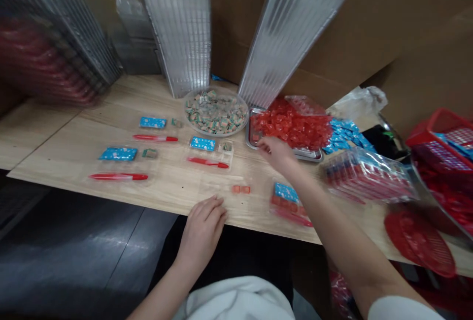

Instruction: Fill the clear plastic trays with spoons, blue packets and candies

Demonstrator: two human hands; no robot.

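My left hand rests at the table's front edge, its fingers curled together at the near side of a clear plastic tray. Two small red cubes sit in that tray. Farther right, my right hand reaches to a metal tray heaped with red wrapped pieces. Its fingertips are pinched at the left front of the heap; whatever is between them is too small to make out. Below my right forearm lies a filled clear pack with a blue packet, red cubes and a red pen.
Clear packs with blue packets and red pens lie at left. A round dish holds green-and-tan pieces. Tall stacks of clear trays lean behind. At right are stacked filled packs, red baskets and a red lid.
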